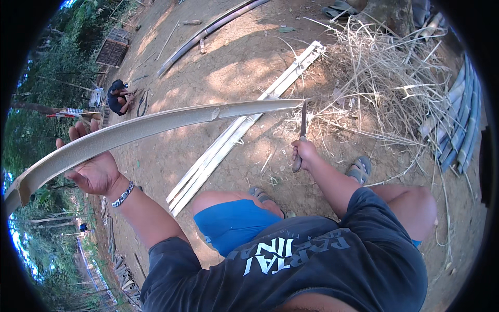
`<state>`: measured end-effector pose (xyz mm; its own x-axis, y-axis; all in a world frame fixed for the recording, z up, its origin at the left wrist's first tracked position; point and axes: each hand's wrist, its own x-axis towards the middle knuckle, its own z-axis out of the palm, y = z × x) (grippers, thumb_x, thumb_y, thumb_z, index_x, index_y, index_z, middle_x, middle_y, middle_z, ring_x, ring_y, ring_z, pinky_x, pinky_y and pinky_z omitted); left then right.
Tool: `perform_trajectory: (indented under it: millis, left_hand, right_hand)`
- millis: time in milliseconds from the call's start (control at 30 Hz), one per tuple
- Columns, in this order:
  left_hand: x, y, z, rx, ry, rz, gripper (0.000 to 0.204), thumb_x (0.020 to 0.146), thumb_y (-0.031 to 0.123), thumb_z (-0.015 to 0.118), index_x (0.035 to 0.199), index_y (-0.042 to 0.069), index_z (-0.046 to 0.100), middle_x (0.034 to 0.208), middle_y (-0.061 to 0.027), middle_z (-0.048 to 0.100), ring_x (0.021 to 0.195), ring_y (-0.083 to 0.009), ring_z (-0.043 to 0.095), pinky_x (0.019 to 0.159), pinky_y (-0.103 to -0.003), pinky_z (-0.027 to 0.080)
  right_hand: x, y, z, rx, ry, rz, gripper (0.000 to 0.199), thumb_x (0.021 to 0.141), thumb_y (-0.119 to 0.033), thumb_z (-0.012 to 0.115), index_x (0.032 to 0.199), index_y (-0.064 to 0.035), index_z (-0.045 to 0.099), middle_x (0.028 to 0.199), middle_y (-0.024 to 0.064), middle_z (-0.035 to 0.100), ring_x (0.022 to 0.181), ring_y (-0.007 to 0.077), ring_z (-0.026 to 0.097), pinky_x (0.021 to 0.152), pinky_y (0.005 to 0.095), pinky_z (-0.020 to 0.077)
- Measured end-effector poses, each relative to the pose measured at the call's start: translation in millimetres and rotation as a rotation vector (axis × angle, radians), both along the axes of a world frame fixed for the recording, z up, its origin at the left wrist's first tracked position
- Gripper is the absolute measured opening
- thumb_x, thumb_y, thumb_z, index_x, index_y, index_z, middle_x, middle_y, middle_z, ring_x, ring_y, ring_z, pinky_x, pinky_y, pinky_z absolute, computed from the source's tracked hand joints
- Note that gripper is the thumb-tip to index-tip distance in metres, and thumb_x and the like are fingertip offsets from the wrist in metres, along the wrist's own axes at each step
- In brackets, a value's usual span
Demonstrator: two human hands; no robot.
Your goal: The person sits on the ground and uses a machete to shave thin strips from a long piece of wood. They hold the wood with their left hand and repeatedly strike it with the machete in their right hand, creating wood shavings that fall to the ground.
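Note:
A long split bamboo strip (150,127) stretches across the view, its hollow inner side showing and a node ridge partway along. Underneath its wider left part lies my left hand (99,171), palm up, bearing the strip. The fingers show beyond the upper edge and the thumb below the lower edge; the strip hides part of the palm. My right hand (305,152) is closed round the handle of a knife (303,122), whose blade points away from me. The blade's tip end meets the narrow far end of the strip.
Pale split bamboo lengths (218,148) lie diagonally on the dirt ground. To the right are a heap of shavings (379,78) and greenish bamboo pieces (460,122). A long bamboo pole (208,34) lies farther off. Another person (118,98) crouches at the far left.

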<state>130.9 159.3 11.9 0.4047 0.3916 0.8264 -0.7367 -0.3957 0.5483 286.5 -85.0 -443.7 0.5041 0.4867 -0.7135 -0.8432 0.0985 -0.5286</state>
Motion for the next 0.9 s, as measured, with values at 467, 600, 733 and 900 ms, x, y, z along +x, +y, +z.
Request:
perform_trajectory:
  millis: [467, 600, 733, 900]
  left_hand:
    - [-80.3, -32.1, 20.7, -0.286, -0.166, 0.282, 0.059, 0.090, 0.055, 0.049, 0.108, 0.000, 0.058, 0.096, -0.0181, 0.063, 0.087, -0.0334, 0.063, 0.079, -0.049, 0.054]
    - [-92.6, -41.0, 13.8, -0.393, -0.252, 0.348, 0.060, 0.091, 0.056, 0.043, 0.107, 0.000, 0.056, 0.093, -0.0168, 0.062, 0.082, -0.0303, 0.062, 0.075, -0.048, 0.054]
    - [-107.0, -45.6, 2.9, -0.270, -0.169, 0.249, 0.053, 0.098, 0.047, 0.038, 0.126, 0.003, 0.049, 0.113, -0.0170, 0.061, 0.108, -0.0293, 0.056, 0.095, -0.049, 0.046]
    - [-89.7, -73.7, -27.9, -0.262, -0.116, 0.385, 0.059, 0.100, 0.050, 0.036, 0.129, 0.000, 0.047, 0.119, -0.0185, 0.058, 0.112, -0.0317, 0.055, 0.099, -0.045, 0.045]
  right_hand:
    - [-61.1, -82.2, 84.8, -0.084, -0.299, 0.142, 0.008, 0.083, -0.006, 0.059, 0.084, -0.0043, 0.052, 0.060, 0.0041, 0.049, 0.048, 0.0158, 0.048, 0.045, 0.0335, 0.0413]
    - [-78.2, -86.8, 131.1, -0.083, -0.488, 0.222, 0.010, 0.083, -0.009, 0.061, 0.084, -0.0044, 0.053, 0.062, 0.0039, 0.052, 0.050, 0.0146, 0.051, 0.045, 0.0317, 0.0422]
    - [-87.0, -90.6, 170.8, -0.169, -0.779, 0.326, 0.015, 0.085, -0.015, 0.063, 0.093, -0.0033, 0.058, 0.068, 0.0069, 0.058, 0.054, 0.0151, 0.055, 0.051, 0.0320, 0.0454]
    - [-102.9, -82.5, 213.4, -0.184, -1.130, 0.369, 0.028, 0.085, -0.022, 0.067, 0.104, -0.0022, 0.061, 0.084, 0.0130, 0.066, 0.074, 0.0241, 0.064, 0.070, 0.0349, 0.0505]
